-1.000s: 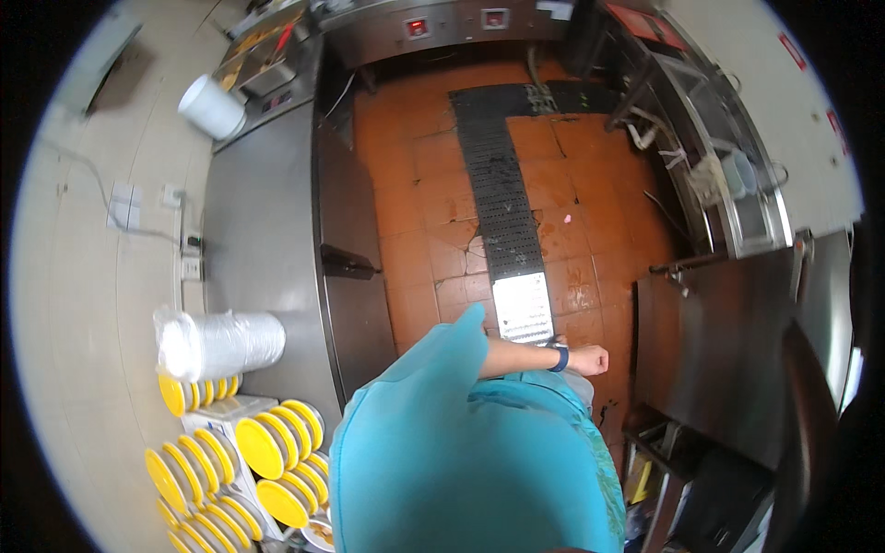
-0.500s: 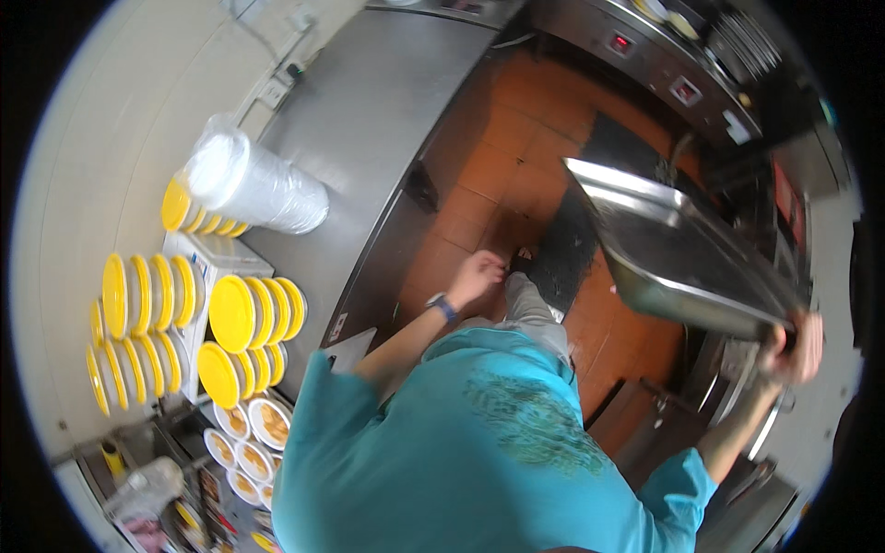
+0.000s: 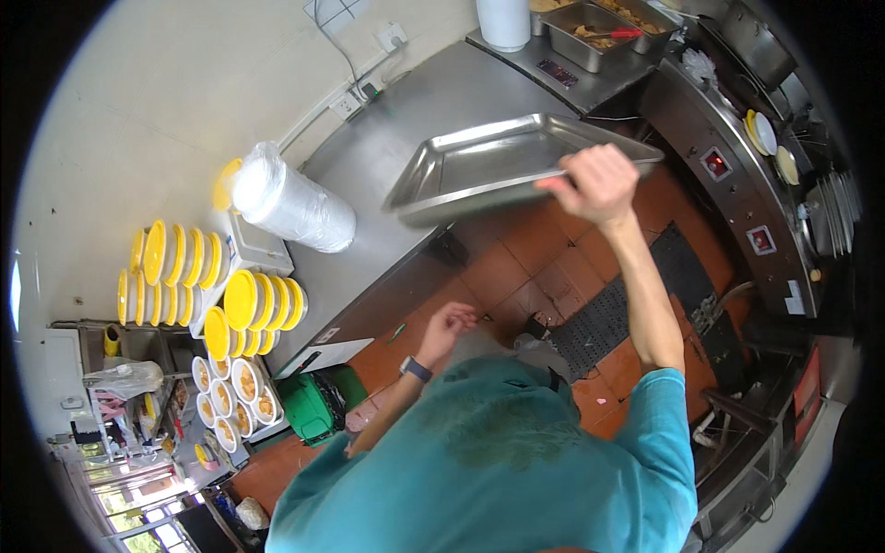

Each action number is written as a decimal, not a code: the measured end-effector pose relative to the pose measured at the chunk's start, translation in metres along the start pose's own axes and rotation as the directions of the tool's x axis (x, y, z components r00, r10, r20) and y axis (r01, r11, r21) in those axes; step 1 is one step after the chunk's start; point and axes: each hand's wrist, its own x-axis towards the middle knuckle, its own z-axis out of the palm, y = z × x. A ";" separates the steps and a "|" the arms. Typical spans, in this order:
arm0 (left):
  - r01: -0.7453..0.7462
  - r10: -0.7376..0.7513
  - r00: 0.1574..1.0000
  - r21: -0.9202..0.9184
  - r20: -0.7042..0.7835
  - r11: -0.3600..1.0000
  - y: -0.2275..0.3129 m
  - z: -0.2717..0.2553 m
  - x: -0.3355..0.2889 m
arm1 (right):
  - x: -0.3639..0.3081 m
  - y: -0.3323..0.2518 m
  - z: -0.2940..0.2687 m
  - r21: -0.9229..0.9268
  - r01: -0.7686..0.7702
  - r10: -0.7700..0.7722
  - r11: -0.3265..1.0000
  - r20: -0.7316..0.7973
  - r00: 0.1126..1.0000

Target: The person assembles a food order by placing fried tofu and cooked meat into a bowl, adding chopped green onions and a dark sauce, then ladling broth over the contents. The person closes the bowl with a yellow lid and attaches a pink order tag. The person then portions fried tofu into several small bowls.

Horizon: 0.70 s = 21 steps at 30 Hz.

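Observation:
My right hand [image 3: 601, 182] is closed round the near rim of a shallow rectangular steel tray [image 3: 502, 164]. The tray hangs in the air, tilted, with its left part over the steel counter [image 3: 396, 120] and its right part above the floor. No food shows inside it. Low at my left side, my left hand [image 3: 450, 328] is loosely curled, its fingers partly apart and nothing in it. Nearest the tray on the counter lies a plastic-wrapped stack of white containers [image 3: 300, 203].
Several yellow-lidded tubs [image 3: 244, 300] stand stacked along the left. Below them are white bowls of food [image 3: 244, 380] and a green bin [image 3: 309, 405]. At the far end, deep steel pans [image 3: 590, 37] hold food. A black mat [image 3: 608, 323] lies on orange tiles [image 3: 525, 267].
My right hand has carried the steel tray from the right side over to the far counter's edge. My view has turned; the left hand stays low and free.

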 end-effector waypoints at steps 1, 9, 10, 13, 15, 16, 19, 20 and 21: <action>0.005 -0.006 1.000 0.026 0.029 1.000 0.018 0.017 0.001 | -0.007 0.001 0.014 0.044 0.020 -0.019 0.999 -0.010 1.000; -0.257 0.341 0.936 0.498 -0.085 0.828 0.125 0.099 0.033 | -0.122 0.031 0.063 0.350 -0.092 -0.078 0.932 0.442 0.894; -0.309 0.405 0.912 0.546 -0.060 0.778 0.130 0.106 0.046 | -0.137 0.041 0.071 0.361 -0.132 -0.062 0.923 0.479 0.875; -0.349 0.465 0.878 0.506 -0.118 0.788 0.132 0.127 0.092 | -0.181 0.067 0.104 0.343 -0.216 -0.038 0.914 0.604 0.796; -0.287 0.445 0.869 0.511 -0.217 0.810 0.128 0.136 0.120 | -0.204 0.084 0.128 0.332 -0.262 -0.021 0.906 0.655 0.755; -0.266 0.457 0.850 0.536 -0.261 0.801 0.123 0.138 0.136 | -0.214 0.090 0.140 0.336 -0.290 -0.010 0.896 0.668 0.744; -0.191 0.473 0.788 0.575 -0.394 0.796 0.110 0.140 0.188 | -0.233 0.114 0.173 0.343 -0.383 0.028 0.858 0.714 0.700; -0.167 0.489 0.763 0.602 -0.423 0.781 0.106 0.139 0.208 | -0.237 0.123 0.184 0.355 -0.413 0.037 0.839 0.719 0.694; -0.140 0.497 0.743 0.622 -0.449 0.771 0.104 0.140 0.229 | -0.241 0.132 0.191 0.351 -0.459 0.051 0.816 0.747 0.663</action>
